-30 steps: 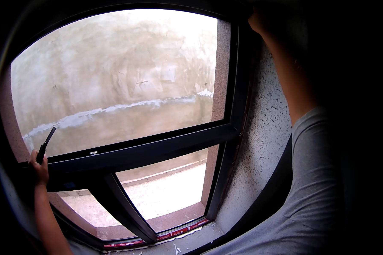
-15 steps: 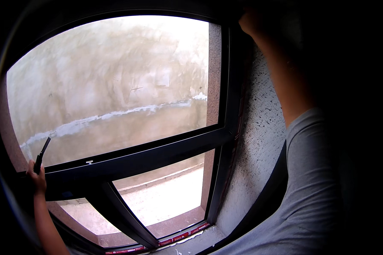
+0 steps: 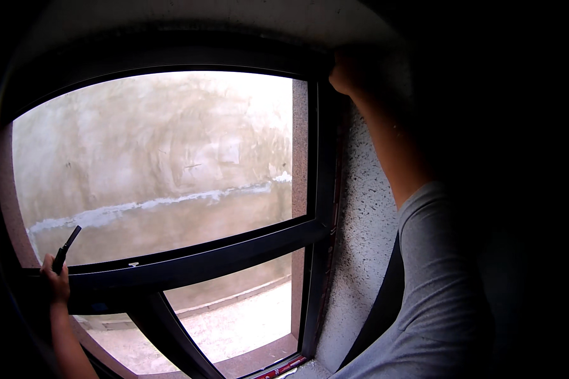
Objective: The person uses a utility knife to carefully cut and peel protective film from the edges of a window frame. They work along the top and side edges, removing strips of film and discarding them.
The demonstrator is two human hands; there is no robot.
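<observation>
A dark window frame with a large upper pane fills the view ahead. At its lower left, my left hand is closed round a slim black stick-like tool, which points up and to the right across the pane; its exact kind does not show. My right hand is raised to the upper right corner of the frame, beside the wall. Its fingers are lost in shadow, so whether they hold anything is hidden.
To the right runs a rough, speckled grey wall. Red-printed tape lines the frame's bottom edge. A small pale piece sits on the crossbar. Outside the glass stands a plastered wall.
The view has tilted up, so the window sits lower and more of the frame's top shows. My left hand still grips the black tool; my right hand stays at the upper corner.
</observation>
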